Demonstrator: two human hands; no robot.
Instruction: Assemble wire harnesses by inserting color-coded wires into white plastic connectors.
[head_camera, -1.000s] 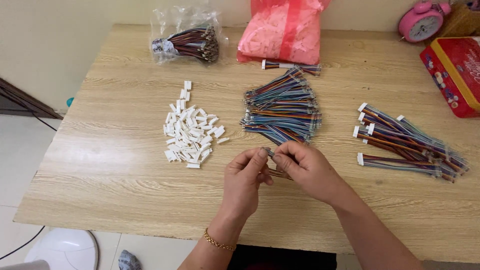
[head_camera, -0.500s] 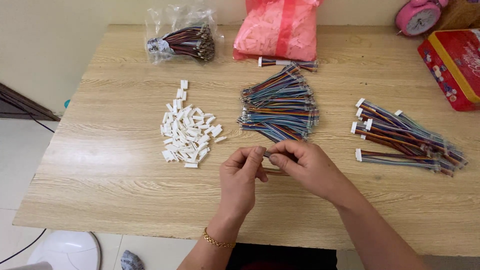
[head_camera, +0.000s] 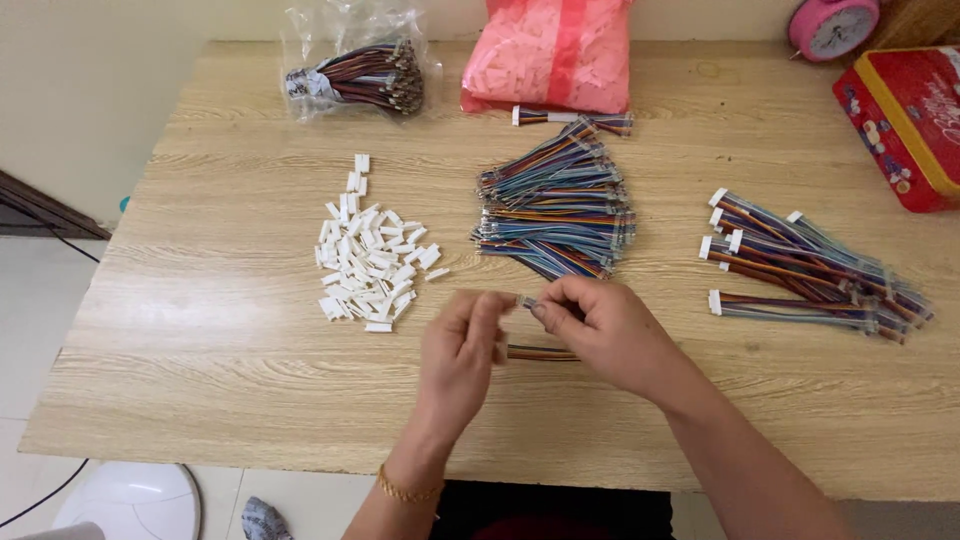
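Wooden table (head_camera: 200, 330), seen from above, with both hands meeting over its near middle on one small wire lead.

Left hand (head_camera: 455, 360) and right hand (head_camera: 605, 335) each pinch narrow on the ends of a short striped wire bundle (head_camera: 540, 353); a tiny pale connector (head_camera: 526, 300) sits between the fingertips, though how it is seated is too small to tell. Just left lies the pile of white connector housings (head_camera: 372, 265); beyond the hands, the loose heap of coloured wires (head_camera: 555, 210); to the right, finished leads with white ends (head_camera: 800, 265). As I judge it, the piece could slip from so fine a pinch and drop among the housings, or go on crooked if the ends are misaligned.
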